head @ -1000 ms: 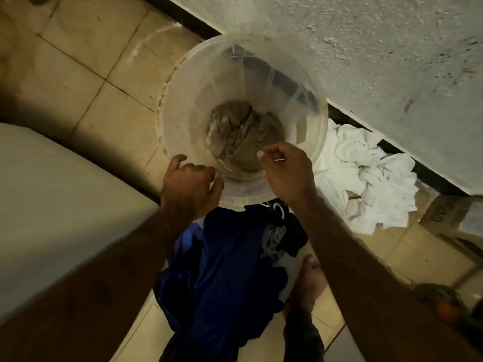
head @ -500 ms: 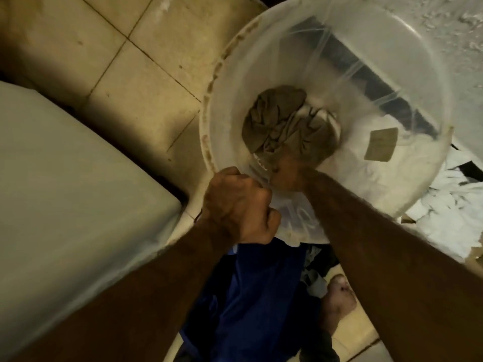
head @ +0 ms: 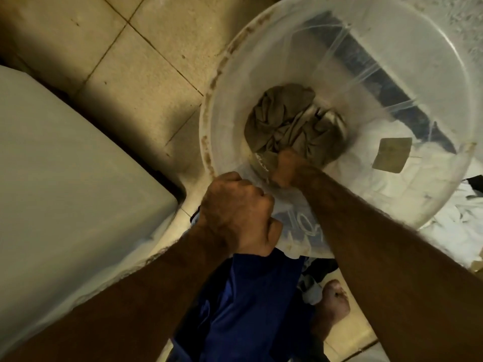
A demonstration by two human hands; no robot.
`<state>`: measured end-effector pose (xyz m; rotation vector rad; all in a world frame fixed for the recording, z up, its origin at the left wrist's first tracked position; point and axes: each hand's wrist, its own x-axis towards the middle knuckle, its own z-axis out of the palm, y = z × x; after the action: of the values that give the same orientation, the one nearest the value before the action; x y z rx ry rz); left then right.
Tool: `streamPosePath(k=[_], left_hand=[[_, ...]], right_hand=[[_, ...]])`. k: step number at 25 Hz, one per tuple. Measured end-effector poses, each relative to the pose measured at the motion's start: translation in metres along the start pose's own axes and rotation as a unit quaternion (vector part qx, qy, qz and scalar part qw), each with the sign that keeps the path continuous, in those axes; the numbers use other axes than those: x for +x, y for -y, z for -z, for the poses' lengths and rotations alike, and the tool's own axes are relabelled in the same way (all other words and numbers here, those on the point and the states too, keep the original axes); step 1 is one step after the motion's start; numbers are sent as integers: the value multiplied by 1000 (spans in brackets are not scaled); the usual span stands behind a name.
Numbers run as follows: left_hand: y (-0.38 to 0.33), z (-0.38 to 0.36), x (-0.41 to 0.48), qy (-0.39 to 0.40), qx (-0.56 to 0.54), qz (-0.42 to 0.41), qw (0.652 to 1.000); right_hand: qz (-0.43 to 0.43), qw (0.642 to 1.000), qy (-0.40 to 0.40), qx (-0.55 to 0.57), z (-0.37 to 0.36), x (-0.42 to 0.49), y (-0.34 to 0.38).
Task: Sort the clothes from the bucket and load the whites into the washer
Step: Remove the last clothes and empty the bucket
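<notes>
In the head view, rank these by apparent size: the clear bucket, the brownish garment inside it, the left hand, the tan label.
1. clear bucket
2. brownish garment and left hand: these look about alike, and the hand is nearer the camera, so I have not ranked them
3. tan label

- Bucket (head: 207,121): translucent plastic, smooth and slightly glossy; brown grime roughens the left rim.
- Crumpled cloth (head: 287,121) inside it: grey-brown woven fabric, matt and deeply creased.
- Square label (head: 392,158) on the bucket's right wall: tan, flat and matt, paper-like.
- Blue garment (head: 248,309) near: smooth cloth with a faint sheen.
- White clothes (head: 461,231) right: matt, rumpled cloth.
- Washer (head: 65,178) left: pale, smooth, matt top; whether plastic or painted metal cannot be told.
- Floor (head: 130,74): beige tiles, dull and stained.
- Wall (head: 465,35) far right: rough, grainy plaster.
</notes>
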<state>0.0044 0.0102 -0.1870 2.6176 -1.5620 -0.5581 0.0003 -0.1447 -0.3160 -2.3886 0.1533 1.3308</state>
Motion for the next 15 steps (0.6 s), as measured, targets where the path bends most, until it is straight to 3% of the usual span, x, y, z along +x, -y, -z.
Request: streamPosePath(k=[3,5,9,11,15], left_hand=[[-3,1,-1,-12,-10,9,1000],[-3,1,-2,-14,-11,16,1000],[-8,3,-3,-26,12,29,999],[-7,3,-2,-10,35,39,999],[-19,15,-3,14,34,80,996]], right_hand=[[-12,999,-33,-6,-3,-7,-10],[-36,993,-81,81,-2,-18,-8],[-164,930,-250,215,3,-64,-5],[-186,920,-266,219,0,-89,0],[-205,953,-202,99,-6,-147,11]])
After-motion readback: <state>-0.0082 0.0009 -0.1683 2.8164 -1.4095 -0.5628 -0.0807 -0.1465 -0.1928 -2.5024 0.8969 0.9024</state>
